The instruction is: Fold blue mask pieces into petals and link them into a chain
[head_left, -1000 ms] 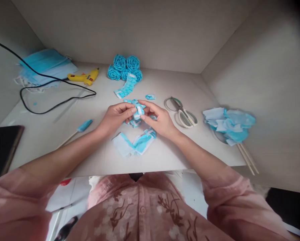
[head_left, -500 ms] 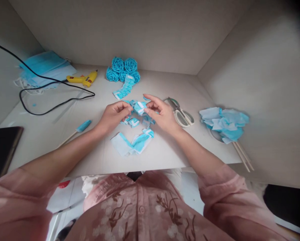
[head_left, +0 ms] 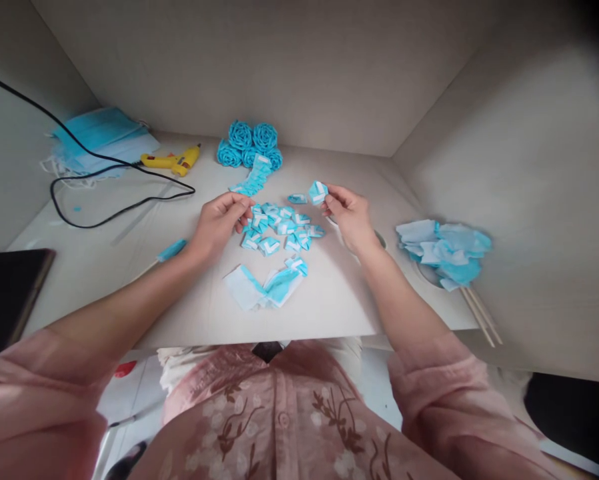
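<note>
My right hand (head_left: pixel 352 217) pinches a folded blue-and-white piece of mask fabric (head_left: pixel 318 192) between thumb and fingertips, raised above the table. Across from it, my left hand (head_left: pixel 222 223) has thumb and fingers closed at the left edge of a pile of similar folded pieces (head_left: pixel 284 227); whatever it may hold is hidden. One loose folded piece (head_left: pixel 297 199) lies just left of the raised one. Nearer my body are flat cut pieces of blue and white fabric (head_left: pixel 244 287). My right hand mostly covers the scissors (head_left: pixel 381 239).
Behind the pile stand several blue fabric roses (head_left: pixel 240 135) and a pleated strip (head_left: pixel 258 175). At left are a yellow glue gun (head_left: pixel 184 161), its black cord, stacked masks (head_left: pixel 104 137), a blue-tipped stick (head_left: pixel 172 250) and a phone (head_left: pixel 14 287). Crumpled fabric (head_left: pixel 447 247) and chopsticks (head_left: pixel 479 313) are at right.
My hands have moved apart. The right one has shifted right with the folded piece and now covers most of the scissors. The pile between the hands has come into view.
</note>
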Demonstrator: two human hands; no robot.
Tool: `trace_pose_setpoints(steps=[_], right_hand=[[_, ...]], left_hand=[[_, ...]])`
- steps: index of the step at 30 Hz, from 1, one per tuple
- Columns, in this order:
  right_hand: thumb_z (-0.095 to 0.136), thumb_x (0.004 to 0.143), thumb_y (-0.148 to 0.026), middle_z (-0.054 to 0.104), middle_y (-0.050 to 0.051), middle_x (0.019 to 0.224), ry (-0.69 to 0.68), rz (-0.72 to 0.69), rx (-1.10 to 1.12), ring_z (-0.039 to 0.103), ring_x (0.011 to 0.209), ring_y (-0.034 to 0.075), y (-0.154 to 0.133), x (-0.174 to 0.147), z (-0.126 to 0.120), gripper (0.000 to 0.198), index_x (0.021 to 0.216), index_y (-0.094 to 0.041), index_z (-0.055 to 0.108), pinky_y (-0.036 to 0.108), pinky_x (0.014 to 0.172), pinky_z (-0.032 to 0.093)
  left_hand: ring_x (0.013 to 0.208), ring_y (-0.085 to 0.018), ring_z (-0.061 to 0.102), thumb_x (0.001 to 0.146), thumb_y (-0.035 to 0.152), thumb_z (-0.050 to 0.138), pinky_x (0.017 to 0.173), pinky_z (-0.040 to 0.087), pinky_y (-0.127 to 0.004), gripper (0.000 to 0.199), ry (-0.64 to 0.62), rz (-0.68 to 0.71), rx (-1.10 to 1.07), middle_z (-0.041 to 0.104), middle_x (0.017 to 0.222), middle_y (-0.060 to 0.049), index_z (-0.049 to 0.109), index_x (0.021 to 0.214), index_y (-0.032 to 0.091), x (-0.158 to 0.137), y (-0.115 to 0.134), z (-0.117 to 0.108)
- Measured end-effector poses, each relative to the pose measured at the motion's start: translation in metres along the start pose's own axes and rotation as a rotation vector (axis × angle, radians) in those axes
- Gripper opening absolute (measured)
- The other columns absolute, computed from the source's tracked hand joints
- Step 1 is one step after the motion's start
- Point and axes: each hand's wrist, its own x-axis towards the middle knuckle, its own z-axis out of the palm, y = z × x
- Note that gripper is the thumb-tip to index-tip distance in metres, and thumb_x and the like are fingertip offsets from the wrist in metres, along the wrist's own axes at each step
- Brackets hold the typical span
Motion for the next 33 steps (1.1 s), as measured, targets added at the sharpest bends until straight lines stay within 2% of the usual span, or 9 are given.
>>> trace_pose_setpoints(steps=[4,8,12,15,17,19,22,25,33], right_hand=[[0.051,0.084,-0.024,0.074,0.009,0.105,0.047,-0.095,-0.281,0.068,0.087,0.019,0.002,-0.001,-0.002,0.036,0.112,-0.019,0.072,0.037,0.083,0.056],[0.051,0.084,-0.020,0.073,0.009,0.114,-0.034,-0.224,-0.465,0.067,0.107,0.022,0.002,0.001,-0.007,0.035,0.110,-0.019,0.074,0.041,0.099,0.050],[0.046,0.089,-0.025,0.073,0.008,0.117,0.103,-0.167,-0.436,0.066,0.111,0.021,-0.003,0.012,-0.030,0.037,0.114,-0.019,0.072,0.037,0.099,0.050],[0.049,0.088,-0.028,0.075,0.009,0.108,0.168,-0.112,-0.486,0.069,0.100,0.022,-0.010,0.011,-0.060,0.036,0.113,-0.018,0.073,0.039,0.093,0.053],[0.052,0.087,-0.030,0.077,0.010,0.103,0.157,-0.059,-0.613,0.070,0.092,0.023,-0.016,-0.001,-0.077,0.035,0.113,-0.018,0.073,0.039,0.088,0.054],[0.053,0.087,-0.027,0.077,0.010,0.103,0.105,0.013,-0.772,0.070,0.091,0.024,-0.021,-0.022,-0.086,0.035,0.114,-0.018,0.073,0.039,0.087,0.053],[0.054,0.088,-0.027,0.075,0.012,0.109,-0.024,0.115,-0.965,0.069,0.098,0.026,-0.025,-0.054,-0.085,0.039,0.123,-0.018,0.069,0.036,0.088,0.051],[0.056,0.089,-0.033,0.071,0.015,0.115,-0.097,0.141,-1.100,0.067,0.100,0.028,-0.023,-0.073,-0.074,0.044,0.130,-0.019,0.064,0.035,0.087,0.049],[0.056,0.089,-0.037,0.069,0.016,0.113,-0.065,0.189,-1.189,0.065,0.099,0.028,-0.009,-0.068,-0.065,0.046,0.131,-0.018,0.061,0.035,0.084,0.047]], left_hand=[[0.057,-0.009,0.051,0.079,0.033,0.063,0.050,0.037,-0.020,0.018,0.047,0.003,-0.026,0.059,0.069,-0.001,0.064,0.079,0.016,0.002,0.003,0.000],[0.056,-0.009,0.051,0.078,0.034,0.064,0.049,0.037,-0.020,0.019,0.038,0.003,-0.036,0.059,0.069,-0.001,0.064,0.078,0.016,0.003,0.001,-0.001],[0.057,-0.010,0.051,0.080,0.040,0.062,0.049,0.037,-0.021,0.023,0.044,0.024,-0.020,0.059,0.069,-0.002,0.066,0.080,0.017,0.005,0.000,-0.003],[0.059,-0.011,0.051,0.082,0.040,0.060,0.050,0.037,-0.022,0.023,0.054,0.075,-0.001,0.060,0.069,-0.003,0.066,0.079,0.018,0.006,0.000,-0.004],[0.059,-0.011,0.050,0.083,0.039,0.059,0.051,0.036,-0.022,0.023,0.052,0.124,0.034,0.060,0.068,-0.002,0.067,0.078,0.018,0.007,-0.001,-0.005],[0.059,-0.012,0.049,0.084,0.039,0.057,0.053,0.036,-0.024,0.024,0.039,0.186,0.103,0.060,0.068,-0.002,0.068,0.078,0.019,0.007,-0.003,-0.006],[0.061,-0.013,0.050,0.086,0.037,0.055,0.058,0.038,-0.025,0.023,0.022,0.290,0.223,0.062,0.070,-0.001,0.068,0.079,0.019,0.008,-0.004,-0.008],[0.066,-0.013,0.053,0.089,0.032,0.052,0.065,0.039,-0.025,0.023,0.034,0.378,0.312,0.063,0.072,-0.001,0.070,0.082,0.019,0.010,-0.002,-0.011],[0.078,-0.016,0.057,0.086,0.024,0.052,0.071,0.039,-0.025,0.020,0.011,0.481,0.452,0.066,0.081,-0.003,0.070,0.078,0.018,0.017,-0.005,-0.017]])
